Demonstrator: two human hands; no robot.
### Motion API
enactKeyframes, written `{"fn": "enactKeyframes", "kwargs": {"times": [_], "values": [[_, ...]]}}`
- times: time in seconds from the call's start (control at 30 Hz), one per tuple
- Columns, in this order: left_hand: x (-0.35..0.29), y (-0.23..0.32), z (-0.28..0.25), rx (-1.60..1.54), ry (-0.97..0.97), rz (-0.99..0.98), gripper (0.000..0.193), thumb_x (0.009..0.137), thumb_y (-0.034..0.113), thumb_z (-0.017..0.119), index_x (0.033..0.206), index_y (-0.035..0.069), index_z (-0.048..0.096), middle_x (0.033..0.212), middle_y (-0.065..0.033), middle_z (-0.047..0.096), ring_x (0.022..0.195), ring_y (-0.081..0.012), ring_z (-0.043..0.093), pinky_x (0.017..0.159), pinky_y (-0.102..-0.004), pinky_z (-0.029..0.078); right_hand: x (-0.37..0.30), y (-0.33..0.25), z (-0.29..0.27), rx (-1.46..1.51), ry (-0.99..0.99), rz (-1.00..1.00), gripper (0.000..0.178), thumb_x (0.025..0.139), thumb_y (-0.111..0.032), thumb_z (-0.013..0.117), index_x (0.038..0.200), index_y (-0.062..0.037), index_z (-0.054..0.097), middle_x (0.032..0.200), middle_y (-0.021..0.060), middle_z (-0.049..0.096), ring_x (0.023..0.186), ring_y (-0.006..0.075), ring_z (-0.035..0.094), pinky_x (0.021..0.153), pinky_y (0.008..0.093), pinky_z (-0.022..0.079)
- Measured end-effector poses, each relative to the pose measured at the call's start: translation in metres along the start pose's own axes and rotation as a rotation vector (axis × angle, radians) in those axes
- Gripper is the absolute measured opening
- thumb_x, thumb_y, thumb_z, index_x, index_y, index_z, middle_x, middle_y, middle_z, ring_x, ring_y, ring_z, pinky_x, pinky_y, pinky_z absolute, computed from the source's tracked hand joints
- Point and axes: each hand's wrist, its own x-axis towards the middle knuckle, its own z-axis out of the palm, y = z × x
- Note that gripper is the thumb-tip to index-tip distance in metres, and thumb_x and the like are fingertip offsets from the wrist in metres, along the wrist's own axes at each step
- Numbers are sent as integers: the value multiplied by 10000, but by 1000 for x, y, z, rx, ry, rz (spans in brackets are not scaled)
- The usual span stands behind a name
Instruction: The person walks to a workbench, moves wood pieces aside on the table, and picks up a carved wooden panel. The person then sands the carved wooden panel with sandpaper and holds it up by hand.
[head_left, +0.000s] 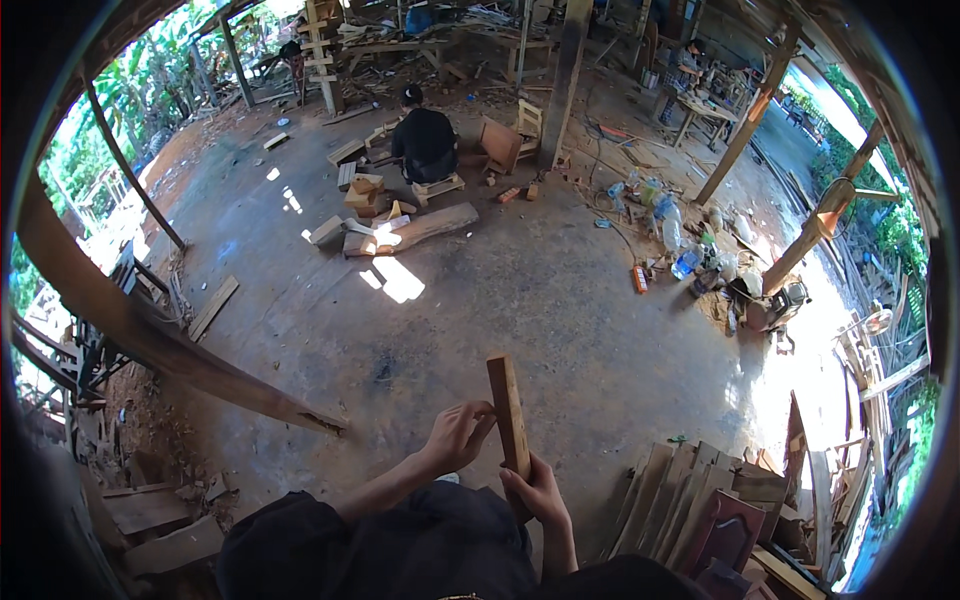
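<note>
A narrow wooden board (510, 420) stands tilted in front of my body, its upper end pointing away from me. My right hand (540, 490) grips its lower part, with the thumb across the near face. At the board's left edge is my left hand (457, 438), fingers curled in and fingertips at or very near the wood. Whether anything small sits inside those curled fingers is hidden. Dark clothing covers my lap below both hands.
Stacked planks (655, 500) lean at lower right beside a dark red carved panel (722, 535). A slanting post (200, 360) meets the floor left of me. Ahead, a person in black (427, 145) sits low behind a thick timber slab (420, 232). Bottles and bags (670, 225) litter the right.
</note>
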Motion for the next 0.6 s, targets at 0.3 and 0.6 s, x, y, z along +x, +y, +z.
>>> {"fn": "enactKeyframes", "kwargs": {"times": [0.3, 0.6], "values": [[93, -26, 89, -72, -198, 63, 136, 909, 90, 583, 992, 22, 500, 824, -152, 654, 763, -349, 657, 646, -411, 513, 42, -8, -82, 117, 201, -36, 371, 858, -205, 708, 1099, 10, 526, 670, -2, 557, 525, 77, 542, 468, 238, 431], [242, -16, 259, -232, -313, -154, 124, 920, 92, 565, 995, 9, 509, 871, -170, 670, 829, -331, 676, 695, -406, 530, 92, -72, -280, 44, 352, 9, 385, 842, -222, 726, 1087, 16, 547, 695, 12, 571, 555, 79, 551, 498, 249, 444]]}}
